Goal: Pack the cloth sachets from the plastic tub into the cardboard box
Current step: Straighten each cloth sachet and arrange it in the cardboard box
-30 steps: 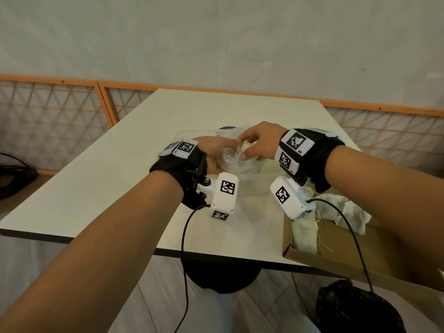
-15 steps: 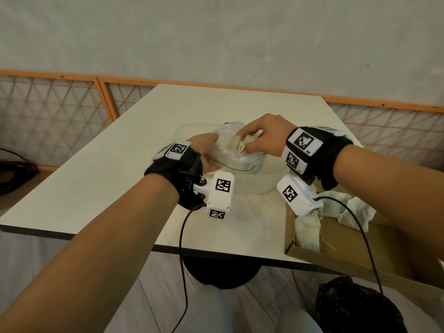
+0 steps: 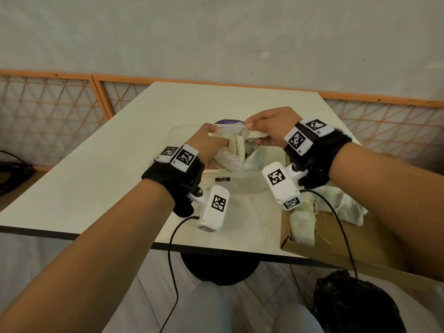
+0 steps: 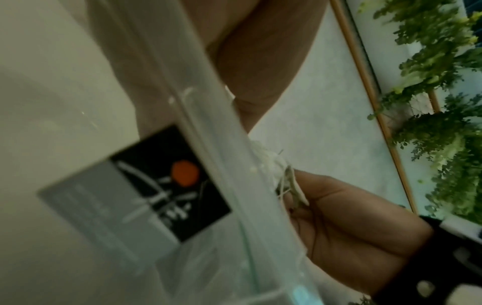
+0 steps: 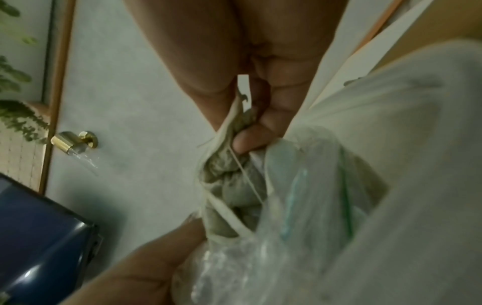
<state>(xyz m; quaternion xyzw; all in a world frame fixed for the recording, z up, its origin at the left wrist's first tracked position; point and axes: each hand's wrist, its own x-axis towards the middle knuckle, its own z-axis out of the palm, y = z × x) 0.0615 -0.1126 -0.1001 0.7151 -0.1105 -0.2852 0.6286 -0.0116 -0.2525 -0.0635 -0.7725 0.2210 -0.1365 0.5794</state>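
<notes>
Against a pale wall and orange lattice railing, a person works at a white table (image 3: 101, 179). Over the plastic tub (image 3: 242, 182), the left hand (image 3: 211, 145) grips a clear plastic bag (image 3: 228, 159) with curled fingers, while the right hand (image 3: 271, 128) pinches a cloth sachet (image 3: 254, 134) at the bag's mouth, its long axis running roughly sideways toward the right wrist. Several sachets (image 3: 302, 227) already lie in the cardboard box (image 3: 374, 239), which sits to the right, nearer the right hand; the carry likely goes that way. A black label (image 3: 223, 179) with an orange dot marks the tub; its writing is unreadable, as is the purple lid (image 3: 228, 122) beyond.
</notes>
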